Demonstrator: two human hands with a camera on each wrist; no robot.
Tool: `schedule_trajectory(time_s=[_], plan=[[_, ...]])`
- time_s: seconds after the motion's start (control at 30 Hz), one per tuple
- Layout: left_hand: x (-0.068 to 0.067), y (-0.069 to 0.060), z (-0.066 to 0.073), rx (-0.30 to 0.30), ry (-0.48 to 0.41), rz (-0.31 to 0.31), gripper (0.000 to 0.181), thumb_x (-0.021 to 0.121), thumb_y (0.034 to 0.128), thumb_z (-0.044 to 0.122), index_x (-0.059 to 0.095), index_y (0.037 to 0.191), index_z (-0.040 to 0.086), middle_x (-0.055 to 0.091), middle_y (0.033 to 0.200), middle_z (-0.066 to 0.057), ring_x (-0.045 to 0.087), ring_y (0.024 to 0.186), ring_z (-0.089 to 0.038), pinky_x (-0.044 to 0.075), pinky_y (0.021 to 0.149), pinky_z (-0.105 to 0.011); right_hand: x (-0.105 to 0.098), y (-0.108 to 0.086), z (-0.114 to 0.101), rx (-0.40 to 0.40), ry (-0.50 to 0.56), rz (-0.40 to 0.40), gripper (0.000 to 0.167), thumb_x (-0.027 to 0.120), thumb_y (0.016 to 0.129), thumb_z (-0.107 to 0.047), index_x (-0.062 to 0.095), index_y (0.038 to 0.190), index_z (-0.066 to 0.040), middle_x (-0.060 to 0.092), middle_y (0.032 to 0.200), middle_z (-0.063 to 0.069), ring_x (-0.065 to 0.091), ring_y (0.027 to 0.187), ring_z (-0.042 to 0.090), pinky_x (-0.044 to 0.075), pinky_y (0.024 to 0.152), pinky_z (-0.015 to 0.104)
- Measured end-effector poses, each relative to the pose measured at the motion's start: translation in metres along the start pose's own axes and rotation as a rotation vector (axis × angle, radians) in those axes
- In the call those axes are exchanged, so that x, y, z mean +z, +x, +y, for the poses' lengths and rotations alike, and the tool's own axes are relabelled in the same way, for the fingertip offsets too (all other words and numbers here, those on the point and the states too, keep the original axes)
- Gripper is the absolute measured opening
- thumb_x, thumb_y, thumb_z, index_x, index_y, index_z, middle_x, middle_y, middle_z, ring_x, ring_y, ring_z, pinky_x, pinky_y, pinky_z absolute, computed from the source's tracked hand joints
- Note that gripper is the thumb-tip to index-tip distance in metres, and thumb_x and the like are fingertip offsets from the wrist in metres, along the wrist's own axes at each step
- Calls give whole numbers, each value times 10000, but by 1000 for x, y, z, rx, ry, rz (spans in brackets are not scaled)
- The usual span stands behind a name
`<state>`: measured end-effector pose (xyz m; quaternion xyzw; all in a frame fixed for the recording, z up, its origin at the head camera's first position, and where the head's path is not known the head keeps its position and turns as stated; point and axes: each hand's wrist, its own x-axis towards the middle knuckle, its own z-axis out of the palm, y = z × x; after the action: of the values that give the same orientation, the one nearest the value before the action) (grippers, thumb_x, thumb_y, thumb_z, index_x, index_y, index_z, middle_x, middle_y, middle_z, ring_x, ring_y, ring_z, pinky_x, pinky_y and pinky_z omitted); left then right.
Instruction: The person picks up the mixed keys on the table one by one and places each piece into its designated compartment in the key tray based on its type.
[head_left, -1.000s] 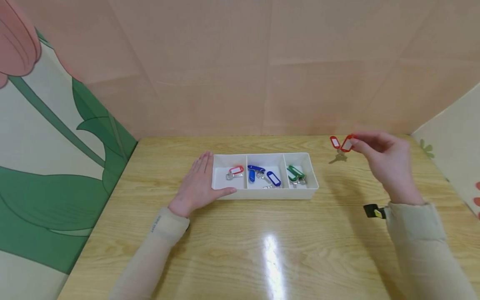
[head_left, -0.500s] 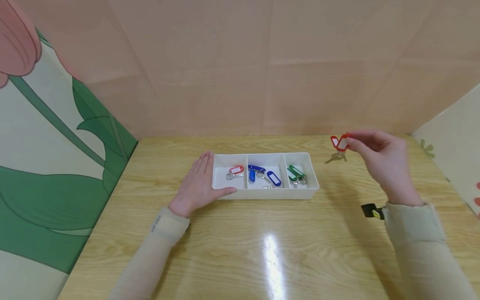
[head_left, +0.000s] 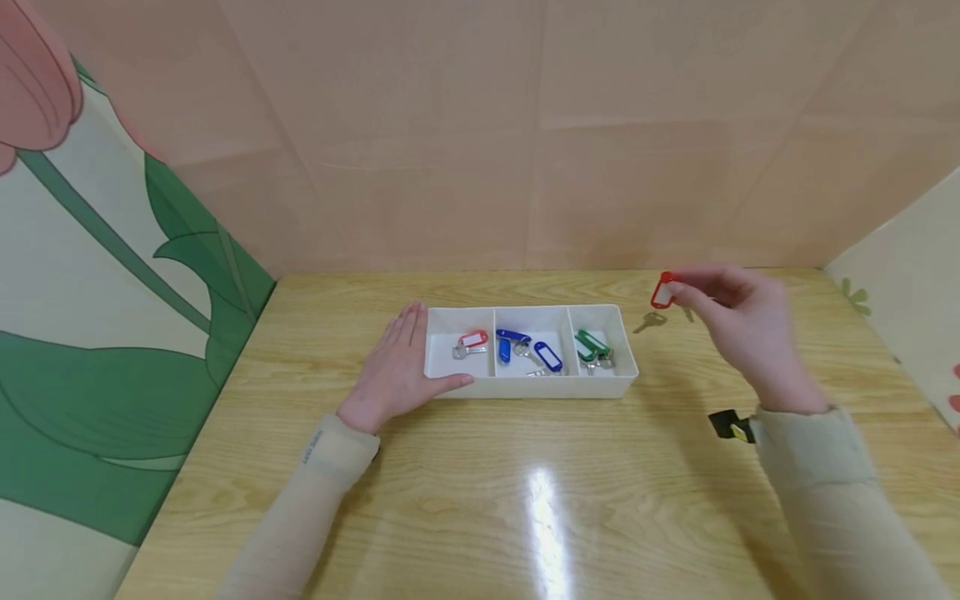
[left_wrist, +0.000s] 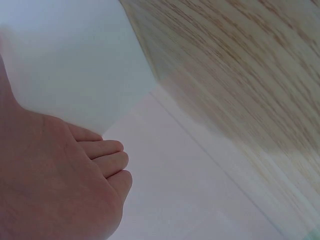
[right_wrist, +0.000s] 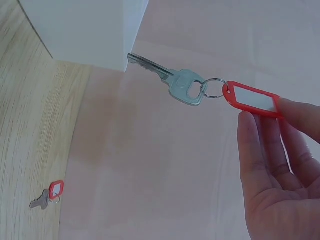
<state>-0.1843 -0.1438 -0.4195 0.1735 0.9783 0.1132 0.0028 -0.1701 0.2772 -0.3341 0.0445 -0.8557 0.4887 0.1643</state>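
Observation:
My right hand (head_left: 742, 325) pinches a red key tag (head_left: 663, 292) between thumb and fingers, above the table right of the white tray (head_left: 536, 388). A silver key (right_wrist: 186, 86) hangs from the tag by a ring. My left hand (head_left: 397, 367) rests with straight fingers along the tray's left end, thumb along its front. The left compartment has a red-tagged key (head_left: 472, 340); the middle one holds blue-tagged keys (head_left: 548, 357), the right one green-tagged keys (head_left: 592, 343). Another red-tagged key (right_wrist: 56, 189) lies on the table, mostly hidden behind my right hand in the head view.
The wooden table (head_left: 450, 500) meets a pinkish wall (head_left: 420, 167) at the back. A wall with painted leaves (head_left: 90, 400) stands on the left, and a pale wall (head_left: 915, 283) on the right.
My right hand has moved left toward the tray with the red-tagged key, now covering most of the other one on the table. My left hand and the tray have stayed put.

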Motion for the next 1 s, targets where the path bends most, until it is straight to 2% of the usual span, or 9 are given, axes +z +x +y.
schedule_trajectory(time_s=[0.17, 0.43, 0.8, 1.0], plan=[[0, 0, -1, 3, -3, 7, 1307, 468, 810, 893, 48, 1598, -62, 52, 1679, -202, 35, 1545, -287, 54, 1238, -389, 7, -2, -3, -38, 2, -18, 288, 786, 925, -228, 764, 1161, -64, 759, 990, -16, 686, 851, 97, 507, 694, 138], [-1, 0, 0, -2, -4, 2, 1314, 462, 804, 901, 42, 1600, -56, 49, 1681, -197, 30, 1546, -280, 52, 1237, -386, 16, -5, -6, -36, -39, -38, 289, 772, 935, -258, 763, 1172, -93, 750, 1020, -25, 671, 853, 90, 509, 705, 133], [0, 1, -1, -3, -9, -3, 1320, 456, 799, 908, 33, 1601, -51, 38, 1681, -195, 28, 1545, -285, 58, 1238, -396, 29, -10, -12, -76, 25, -63, 257, 762, 943, -224, 764, 1150, -72, 743, 1033, 27, 693, 860, 141, 538, 737, 146], [1, 1, -1, -5, -5, -8, 1320, 448, 797, 912, 35, 1603, -48, 39, 1682, -194, 27, 1546, -284, 52, 1238, -394, 38, -10, -15, -108, 72, -76, 220, 766, 936, -147, 766, 1128, -40, 754, 1019, 34, 705, 862, 137, 547, 758, 153]])
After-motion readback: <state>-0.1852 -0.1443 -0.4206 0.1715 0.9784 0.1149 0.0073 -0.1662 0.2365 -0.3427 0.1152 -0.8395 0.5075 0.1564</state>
